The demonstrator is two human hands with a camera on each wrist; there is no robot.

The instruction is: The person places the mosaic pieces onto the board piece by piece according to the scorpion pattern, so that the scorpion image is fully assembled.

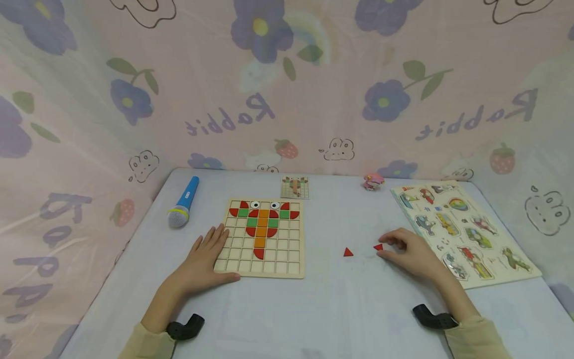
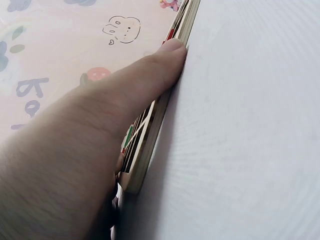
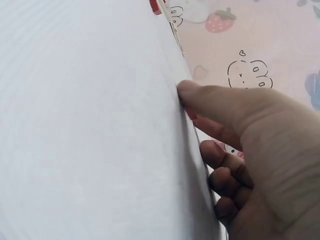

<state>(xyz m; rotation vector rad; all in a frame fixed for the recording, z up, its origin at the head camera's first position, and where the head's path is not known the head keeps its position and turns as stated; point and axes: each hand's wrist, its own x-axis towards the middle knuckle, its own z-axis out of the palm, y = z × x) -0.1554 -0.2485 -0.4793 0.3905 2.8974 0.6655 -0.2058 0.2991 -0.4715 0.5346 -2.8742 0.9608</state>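
Observation:
My left hand lies spread at the near left corner of a wooden grid board, its thumb along the near edge. On the board, red, green and orange pieces and two eye pieces form a figure. In the left wrist view the thumb touches the board's rim. My right hand, fingers curled, pinches a small red triangle between thumb and index finger at the table surface. The right wrist view shows only a sliver of that triangle. A second red triangle lies flat to its left.
Behind the board is a small pattern card. A blue toy microphone lies at the left, and a pink figurine stands at the back. A picture puzzle board lies at the right, beside the right hand. Printed cloth walls enclose the table.

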